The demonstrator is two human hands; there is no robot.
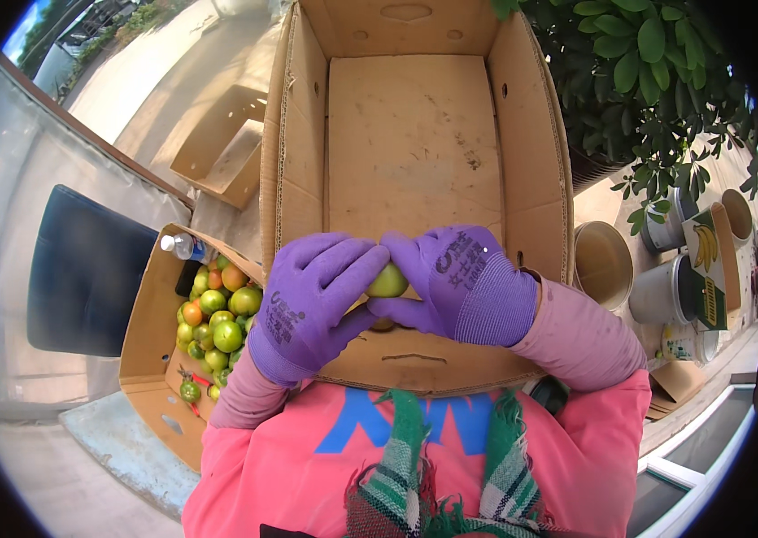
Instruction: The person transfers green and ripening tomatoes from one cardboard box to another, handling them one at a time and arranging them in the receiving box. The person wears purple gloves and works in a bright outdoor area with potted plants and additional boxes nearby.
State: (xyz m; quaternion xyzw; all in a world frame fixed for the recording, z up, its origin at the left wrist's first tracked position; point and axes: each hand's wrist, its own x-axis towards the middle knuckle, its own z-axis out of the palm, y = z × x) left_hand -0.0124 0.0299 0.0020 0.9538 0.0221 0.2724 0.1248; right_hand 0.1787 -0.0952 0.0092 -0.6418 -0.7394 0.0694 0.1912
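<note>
Green tomato point(388, 282) sits between your left hand point(312, 300) and right hand point(458, 285), both pinching it from either side.

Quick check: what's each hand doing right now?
Left hand: closed, holding the green tomato from its left side.
Right hand: closed, holding the same tomato from its right.

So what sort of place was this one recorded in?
Probably a greenhouse or farm packing area, judging by the translucent sheeting walling the left side, the cardboard box holding green and reddish tomatoes, and the leafy plant on the right.
</note>
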